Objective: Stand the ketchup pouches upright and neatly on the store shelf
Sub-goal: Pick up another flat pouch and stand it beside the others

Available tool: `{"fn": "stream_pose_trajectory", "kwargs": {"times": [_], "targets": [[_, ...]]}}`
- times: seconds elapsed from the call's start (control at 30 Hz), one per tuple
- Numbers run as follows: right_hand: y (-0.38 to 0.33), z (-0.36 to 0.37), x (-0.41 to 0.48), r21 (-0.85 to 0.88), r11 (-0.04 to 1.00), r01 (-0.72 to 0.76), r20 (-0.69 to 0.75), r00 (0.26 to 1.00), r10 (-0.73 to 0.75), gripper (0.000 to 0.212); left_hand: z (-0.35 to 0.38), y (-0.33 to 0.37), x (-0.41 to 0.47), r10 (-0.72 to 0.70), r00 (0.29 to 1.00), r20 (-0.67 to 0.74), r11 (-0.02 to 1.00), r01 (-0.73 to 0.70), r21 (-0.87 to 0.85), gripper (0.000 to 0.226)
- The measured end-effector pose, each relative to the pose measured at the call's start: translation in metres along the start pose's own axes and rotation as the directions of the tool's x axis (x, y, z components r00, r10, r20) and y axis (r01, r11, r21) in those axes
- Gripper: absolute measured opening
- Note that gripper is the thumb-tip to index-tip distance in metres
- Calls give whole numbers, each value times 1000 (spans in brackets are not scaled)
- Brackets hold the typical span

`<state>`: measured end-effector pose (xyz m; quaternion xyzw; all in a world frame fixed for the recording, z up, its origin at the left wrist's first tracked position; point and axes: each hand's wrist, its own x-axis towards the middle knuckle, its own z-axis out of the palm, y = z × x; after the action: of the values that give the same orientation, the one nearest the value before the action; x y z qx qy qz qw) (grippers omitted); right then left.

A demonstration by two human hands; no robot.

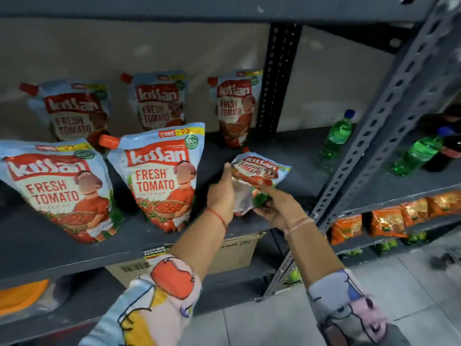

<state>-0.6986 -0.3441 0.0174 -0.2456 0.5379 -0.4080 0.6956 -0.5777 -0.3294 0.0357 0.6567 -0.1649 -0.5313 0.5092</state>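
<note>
Both arms stretched forward and upward from the bottom of the view, toward the front edge of the shelf point(74, 255). Patterned sleeves pushed back near the elbows, forearms bare. Left hand point(222, 193) upright, palm turned to the right, fingers straight and together, pressed flat against the left side of a ketchup pouch point(259, 171). A thin red thread around the left wrist. Right hand point(277, 206) lower and to the right, palm up, thumb and fingers closed around the bottom end of the same pouch, index finger lying over its front. A pale band around the right wrist. Hands close together, not touching each other.
</note>
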Motion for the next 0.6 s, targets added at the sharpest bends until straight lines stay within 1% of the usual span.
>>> {"fn": "stream_pose_trajectory", "kwargs": {"times": [0.03, 0.07, 0.13, 0.17, 0.23, 0.27, 0.33, 0.4, 0.43, 0.5, 0.6], "targets": [[-4, -9, 1, -6, 1000, -29, 50, 998, 29, 18, -6, 0, 0, -51, 995, 87, 999, 51, -4, 57], [-7, -17, 3, -13, 998, -54, 118, 991, 55, 13, -13, -1, 0, -113, 975, 190, 994, 110, 26, 46], [-13, -31, 5, -83, 993, -79, 266, 959, 99, 15, -24, -2, 1, -224, 903, 366, 973, 189, 129, 34], [-15, -35, 3, -135, 989, -63, 321, 941, 104, 17, -27, -3, 3, -238, 877, 418, 969, 188, 157, 32], [-17, -37, 0, -183, 983, 26, 397, 916, 50, 27, -30, -3, 9, -165, 855, 492, 983, 101, 154, 28], [-19, -34, -1, -186, 978, 95, 426, 905, -6, 36, -30, -3, 11, -100, 851, 516, 991, 37, 131, 32], [-20, -29, 2, -199, 943, 266, 437, 886, -157, 58, -34, -5, 16, 48, 851, 524, 990, -111, 88, 55], [-20, -22, 8, -235, 864, 445, 448, 839, -310, 75, -38, -8, 20, 203, 845, 495, 961, -270, 66, 79], [-20, -19, 10, -259, 821, 508, 458, 813, -358, 77, -39, -12, 23, 268, 840, 471, 937, -341, 75, 87], [-13, -14, 16, -308, 757, 576, 463, 786, -410, 76, -41, -22, 28, 355, 830, 430, 890, -441, 117, 95], [4, -14, 25, -391, 689, 611, 447, 780, -438, 72, -45, -36, 35, 401, 819, 410, 847, -502, 174, 99]]}}
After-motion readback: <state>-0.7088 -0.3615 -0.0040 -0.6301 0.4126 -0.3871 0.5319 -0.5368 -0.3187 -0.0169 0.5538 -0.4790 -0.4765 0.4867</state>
